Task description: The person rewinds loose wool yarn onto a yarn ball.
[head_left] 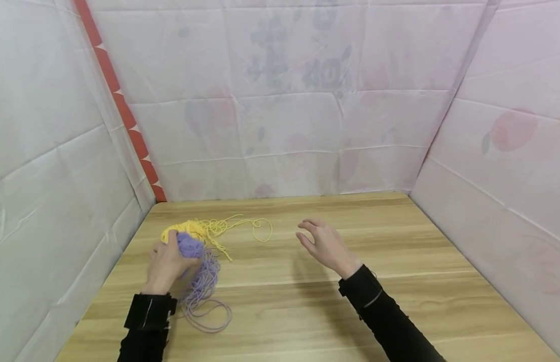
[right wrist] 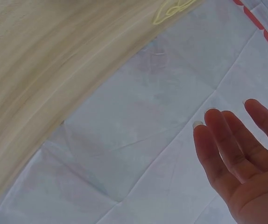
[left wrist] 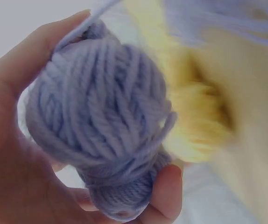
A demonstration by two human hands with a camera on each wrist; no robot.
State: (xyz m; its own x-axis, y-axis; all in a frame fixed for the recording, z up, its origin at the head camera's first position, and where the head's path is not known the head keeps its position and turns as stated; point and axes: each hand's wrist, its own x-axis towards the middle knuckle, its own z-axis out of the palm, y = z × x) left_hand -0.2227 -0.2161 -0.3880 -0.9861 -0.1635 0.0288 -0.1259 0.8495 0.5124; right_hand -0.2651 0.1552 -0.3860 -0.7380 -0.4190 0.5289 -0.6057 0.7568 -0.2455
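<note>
My left hand (head_left: pixel 165 264) grips a ball of purple yarn (head_left: pixel 189 245) at the left of the table. In the left wrist view the purple yarn ball (left wrist: pixel 99 102) fills the grasp, with thumb and fingers curled round its sides. Loose purple strands (head_left: pixel 205 284) trail from it over the tabletop in loops. Just behind it lies a bundle of yellow yarn (head_left: pixel 191 229), its loose strands stretching to the right. My right hand (head_left: pixel 327 246) hovers over the table to the right, fingers relaxed and holding nothing; the right wrist view shows that hand (right wrist: pixel 248 172) with its fingers extended.
The wooden table (head_left: pixel 280 311) has pale printed sheeting hung around it: a back wall (head_left: pixel 289 125), a left wall (head_left: pixel 49 166) and a right wall (head_left: pixel 501 166). A red strip (head_left: pixel 121 103) runs down the back left corner.
</note>
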